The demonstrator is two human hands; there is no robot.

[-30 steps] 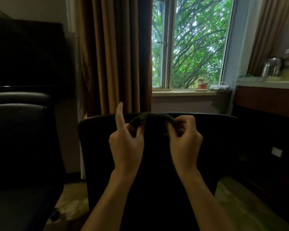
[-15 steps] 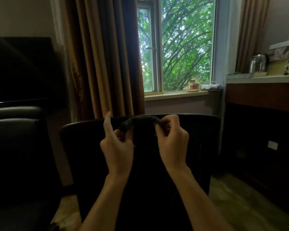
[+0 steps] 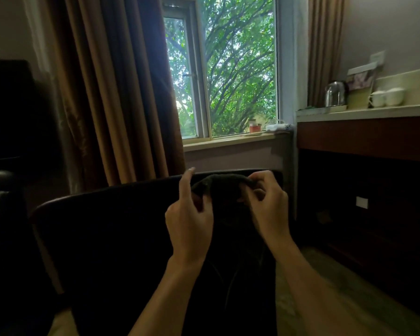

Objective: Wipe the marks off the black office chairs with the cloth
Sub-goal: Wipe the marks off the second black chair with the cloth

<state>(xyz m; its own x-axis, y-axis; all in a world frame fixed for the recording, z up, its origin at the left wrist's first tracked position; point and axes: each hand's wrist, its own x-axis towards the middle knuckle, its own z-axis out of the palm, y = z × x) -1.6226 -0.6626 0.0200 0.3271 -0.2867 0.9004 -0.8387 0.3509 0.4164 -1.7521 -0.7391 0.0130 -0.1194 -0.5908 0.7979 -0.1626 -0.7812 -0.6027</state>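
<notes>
The left hand (image 3: 189, 220) pinches one end of the dark, rumpled cloth (image 3: 222, 182), its forefinger raised straight, while the right hand (image 3: 268, 202) pinches the other end in a curled-finger grip. The cloth is stretched between them over the top edge of the black office chair's backrest (image 3: 112, 226). Beyond hang brown curtains (image 3: 112, 93) beside a window (image 3: 228, 76).

Matt knit cloth (image 3: 224, 181); smooth blk chair (image 3: 112, 229) w/ faint sheen.
</notes>
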